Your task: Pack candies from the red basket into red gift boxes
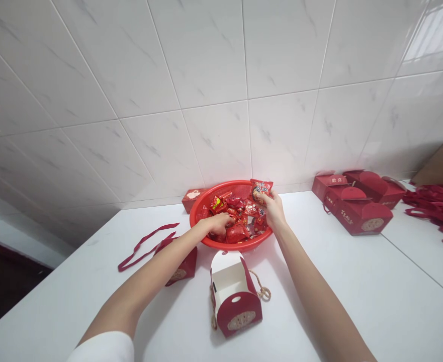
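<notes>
A red plastic basket (232,247) stands against the wall, heaped with red-wrapped snack packets (238,233). My left hand (221,224) reaches into it, fingers curled down among the packets; what they hold, if anything, is hidden. Over the basket's right rim my right hand (273,205) is closed on a red snack packet (261,188), held up between thumb and fingers. In front of the basket is an open dark red gift box (240,314) with a white inside and rope handles (263,291). Its visible interior holds nothing.
Behind my left forearm sits another red box (186,266), with a red ribbon (142,250) nearby. A small red box (193,200) touches the basket's left side. Several red gift boxes (357,211) stand at the right, beside piled red ribbons (436,206) and a cardboard box (442,166).
</notes>
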`<state>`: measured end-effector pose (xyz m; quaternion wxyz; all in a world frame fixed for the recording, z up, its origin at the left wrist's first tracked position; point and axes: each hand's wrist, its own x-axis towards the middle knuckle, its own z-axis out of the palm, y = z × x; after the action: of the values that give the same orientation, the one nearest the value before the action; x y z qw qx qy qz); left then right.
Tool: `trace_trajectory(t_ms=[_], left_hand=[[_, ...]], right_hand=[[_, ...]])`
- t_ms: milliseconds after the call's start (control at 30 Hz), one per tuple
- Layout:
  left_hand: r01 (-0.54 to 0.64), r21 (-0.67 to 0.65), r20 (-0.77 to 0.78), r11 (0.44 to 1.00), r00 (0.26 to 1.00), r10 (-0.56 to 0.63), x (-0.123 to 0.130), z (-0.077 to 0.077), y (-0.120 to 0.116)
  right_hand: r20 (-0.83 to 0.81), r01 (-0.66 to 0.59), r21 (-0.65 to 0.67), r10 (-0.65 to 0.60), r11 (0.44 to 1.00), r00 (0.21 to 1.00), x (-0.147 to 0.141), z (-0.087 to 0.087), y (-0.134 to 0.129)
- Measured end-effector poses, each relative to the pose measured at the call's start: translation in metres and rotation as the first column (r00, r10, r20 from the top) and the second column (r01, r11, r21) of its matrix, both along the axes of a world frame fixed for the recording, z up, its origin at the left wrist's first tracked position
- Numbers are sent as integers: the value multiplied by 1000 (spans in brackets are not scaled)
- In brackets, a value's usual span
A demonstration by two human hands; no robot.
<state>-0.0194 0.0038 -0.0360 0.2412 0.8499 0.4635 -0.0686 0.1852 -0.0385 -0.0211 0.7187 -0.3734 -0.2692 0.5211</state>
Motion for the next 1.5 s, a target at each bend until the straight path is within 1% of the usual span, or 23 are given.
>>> trace_trajectory(t_ms=[167,300,367,467,500,567,667,733,833,933,1067,1133,1233,1300,1367,1433,1500], left_hand=[[-26,33,147,999,989,21,0,6,1],[-82,67,314,994,948,57,1,11,2],[-126,62,430,990,898,88,1,12,3],[-174,21,620,985,774,124,1,13,3],[-178,8,671,984,731,126,1,14,3],[-167,-14,733,986,669,123,1,17,1],[-138,-79,782,987,605,147,3,23,-3],[-118,-148,805,982,562,189,4,27,-5],[-94,-276,826,957,485,286,5,29,-8],[-81,-365,819,927,445,362,4,30,-8],[-69,-380,818,922,441,370,4,30,-7],[-66,-381,808,922,462,367,4,30,-8],[-60,-376,788,925,505,353,5,31,-10],[-59,-353,771,934,547,326,6,31,-11],[-57,-335,749,941,590,302,6,31,-12],[-62,-315,737,947,612,286,6,31,-12],[-92,-264,733,960,628,262,6,30,-12]], right_hand=[[10,0,1,0,1000,1000,0,-1,0],[21,-8,0,8,1000,1000,0,0,-1],[22,-7,-3,7,1000,1000,0,1,-1],[31,-11,-6,12,1000,999,0,1,-1],[37,-15,-7,16,1000,999,1,0,-1],[47,-25,-4,25,1000,999,0,-1,0],[79,-36,13,35,999,996,-1,-3,1],[132,-41,21,38,999,991,-2,-4,0],[221,-70,22,63,997,973,-4,-6,-1],[272,-119,9,112,993,956,-5,-5,-4],[284,-195,-29,196,980,939,-6,-2,-9],[289,-247,-42,248,968,924,-6,0,-11],[339,-307,-46,304,951,890,-6,1,-13],[360,-300,-35,292,953,886,-5,0,-13],[364,-245,-25,237,969,901,-5,-2,-12],[366,-182,-17,176,983,914,-5,-5,-10],[362,-164,-14,158,986,919,-5,-6,-9]])
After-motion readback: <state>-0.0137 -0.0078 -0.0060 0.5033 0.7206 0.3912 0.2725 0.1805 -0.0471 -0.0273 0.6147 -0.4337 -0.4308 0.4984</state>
